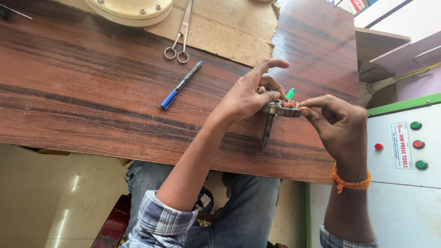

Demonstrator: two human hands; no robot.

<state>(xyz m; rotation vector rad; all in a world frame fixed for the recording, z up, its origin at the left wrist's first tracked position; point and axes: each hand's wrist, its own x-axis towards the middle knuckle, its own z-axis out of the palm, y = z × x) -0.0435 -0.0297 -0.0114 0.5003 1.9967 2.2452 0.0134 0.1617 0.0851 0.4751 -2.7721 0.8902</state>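
A small grey metal part [281, 108] with copper-coloured windings on top sits between both hands over the wooden table [92, 101]. My left hand [250, 94] grips its left side, index finger raised. My right hand [337, 121] pinches at its right end, near the windings. A dark metal shaft [268, 131] hangs down from the part toward the table. A green-handled tool [290, 93] pokes up just behind the part.
A blue and black marker [180, 85] lies left of the hands, scissors [181, 36] beyond it on a cardboard sheet [229, 27]. A cream round disc [131, 9] is at the far edge. A white control box [404, 147] with red and green buttons stands right.
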